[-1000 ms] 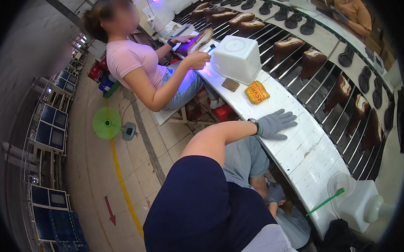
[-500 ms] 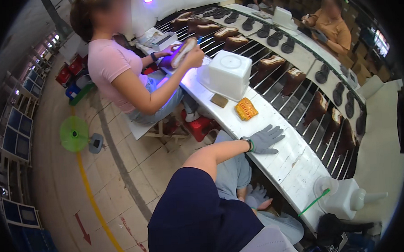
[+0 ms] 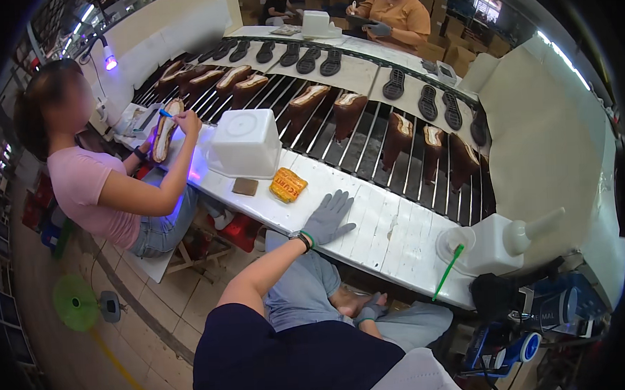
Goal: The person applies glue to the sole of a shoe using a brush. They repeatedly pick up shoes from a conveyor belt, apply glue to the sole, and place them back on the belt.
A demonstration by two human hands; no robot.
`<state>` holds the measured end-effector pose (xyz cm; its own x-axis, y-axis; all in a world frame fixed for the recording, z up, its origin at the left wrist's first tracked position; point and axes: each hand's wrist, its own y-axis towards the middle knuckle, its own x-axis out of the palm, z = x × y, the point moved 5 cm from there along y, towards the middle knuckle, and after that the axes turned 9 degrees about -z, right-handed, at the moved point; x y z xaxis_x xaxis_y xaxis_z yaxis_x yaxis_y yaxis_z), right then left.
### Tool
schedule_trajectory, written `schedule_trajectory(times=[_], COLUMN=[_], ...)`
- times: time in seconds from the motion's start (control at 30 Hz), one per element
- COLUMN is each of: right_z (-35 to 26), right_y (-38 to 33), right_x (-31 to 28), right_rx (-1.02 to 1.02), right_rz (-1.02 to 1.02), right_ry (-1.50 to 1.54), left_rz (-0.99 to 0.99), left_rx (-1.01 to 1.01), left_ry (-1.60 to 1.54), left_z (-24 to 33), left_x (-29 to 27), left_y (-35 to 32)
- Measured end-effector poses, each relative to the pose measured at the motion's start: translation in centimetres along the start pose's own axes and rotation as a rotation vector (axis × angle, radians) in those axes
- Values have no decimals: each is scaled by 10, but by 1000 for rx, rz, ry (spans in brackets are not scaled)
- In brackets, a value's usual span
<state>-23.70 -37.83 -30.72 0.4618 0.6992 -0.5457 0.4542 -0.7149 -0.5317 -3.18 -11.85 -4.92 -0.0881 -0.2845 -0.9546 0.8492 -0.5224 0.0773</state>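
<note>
Green floor fan (image 3: 76, 303), upturned white tub (image 3: 244, 143)

Orange-yellow snack packet (image 3: 288, 185) (flat, crinkled), on white bench (image 3: 391, 240)

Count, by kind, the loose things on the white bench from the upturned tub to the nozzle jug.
White upturned tub: 1
Brown pad: 1
Orange packet: 1
Clear cup: 1
Green stick: 1
White nozzle jug: 1
Total: 6
</note>
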Motion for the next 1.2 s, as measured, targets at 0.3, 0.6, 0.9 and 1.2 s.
schedule_trajectory(times=[0.3, 0.6, 0.9, 1.2], right_z=[-33, -45, -1, -82], right_y=[-37, -47, 56, -87], right_x=[2, -1, 16, -47], right_rx=[-248, -255, -248, -581], right_rz=[180, 197, 25, -670], right_ry=[-212, -10, -90, -20], left_rz=[43, -33, 0, 218], left_rx=[27, 6, 62, -131], left_ry=[61, 26, -4, -607], left_z=[2, 3, 16, 8], left_x=[4, 1, -5, -2], left_y=[0, 2, 18, -35])
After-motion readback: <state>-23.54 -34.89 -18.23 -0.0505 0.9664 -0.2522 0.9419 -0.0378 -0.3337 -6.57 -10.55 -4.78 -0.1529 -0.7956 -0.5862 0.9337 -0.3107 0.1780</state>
